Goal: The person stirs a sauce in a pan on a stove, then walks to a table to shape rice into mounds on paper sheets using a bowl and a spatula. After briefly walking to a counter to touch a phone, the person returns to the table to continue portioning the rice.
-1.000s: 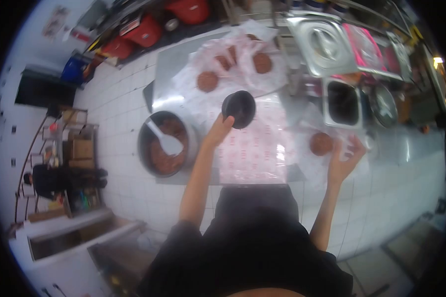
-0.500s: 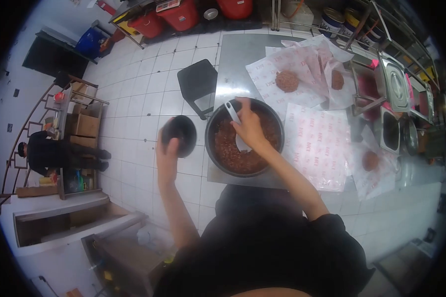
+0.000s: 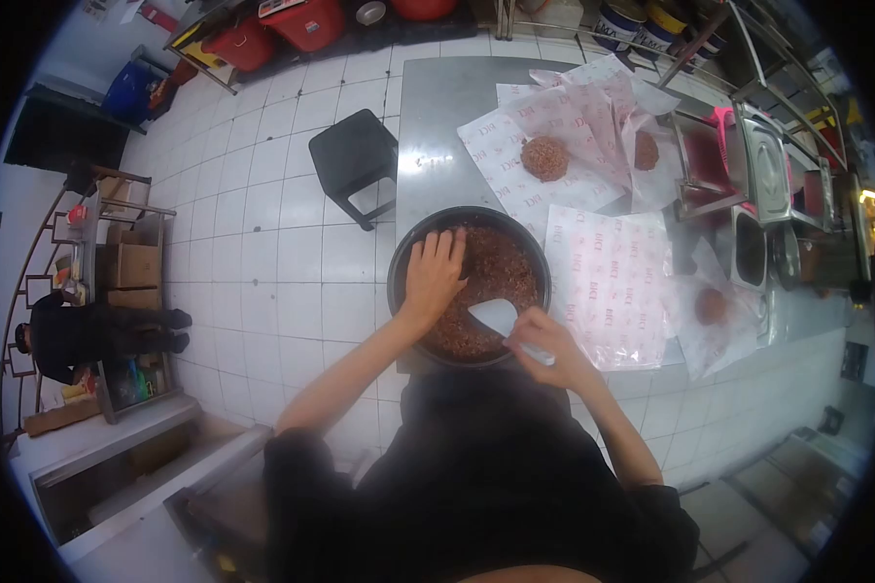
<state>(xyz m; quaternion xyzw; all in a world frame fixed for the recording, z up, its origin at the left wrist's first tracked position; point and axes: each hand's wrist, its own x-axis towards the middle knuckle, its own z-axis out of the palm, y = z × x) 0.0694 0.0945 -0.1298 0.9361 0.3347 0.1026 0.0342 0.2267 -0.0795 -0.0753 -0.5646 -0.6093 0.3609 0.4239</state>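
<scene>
A: Surroundings?

B: At near-left corner of shiny steel table (image 3: 437, 102), deep round dark pot (image 3: 472, 213). Just off table's left edge, black plastic stool (image 3: 353, 154). Right of pot, flat white paper sheet with red print (image 3: 608, 287); farther right, rectangular steel lid (image 3: 770, 170). Far left, well apart, dark-clothed person (image 3: 97, 330).

A: Anything blocking?

B: Partly. Left side of pot behind left hand (image 3: 436, 277), near-right rim behind right hand (image 3: 551, 350).

A: Hands?

B: Left: in pot, back up, fingers extended, slightly spread. Underside hidden, so can't tell whether gripping anything. Right: pinching handle of smooth white paddle (image 3: 496, 314), broad rounded blade over contents.

A: Textures?

B: In pot, coarse, crumbly reddish-brown mix (image 3: 501, 262). Beyond pot, round rough brown patty (image 3: 544, 158) on printed paper. Right of that, second brown patty (image 3: 647, 152) among folded, creased paper. Near table's right side, third brown patty (image 3: 712, 306) on rumpled sheet, softer in focus.
</scene>
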